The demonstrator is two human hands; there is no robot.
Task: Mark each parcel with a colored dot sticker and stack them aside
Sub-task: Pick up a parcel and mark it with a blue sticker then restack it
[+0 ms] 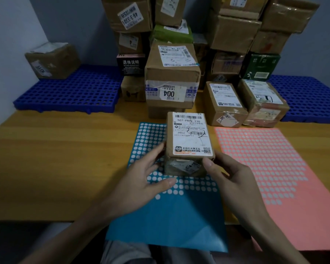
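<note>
Nearest you, your left grip (141, 180) and right grip (231, 180) were both closed on the small brown cardboard parcel with the white shipping label (189, 136). Left fingers curled against its left side, and the right thumb was on the near right corner. You held it label-up, probably to pick a spot for the dot. It sat over the blue dot-sticker sheet (168, 212); whether it rested there or was lifted, I cannot tell. The pink dot-sticker sheet (274, 168) lay beside it on the wooden surface (55, 159). Beyond stood the unsorted pile of cardboard parcels (171, 77). Far left, the blue perforated plastic pallet (69, 92) carried one brown box (52, 60), likely the stacking place.
</note>
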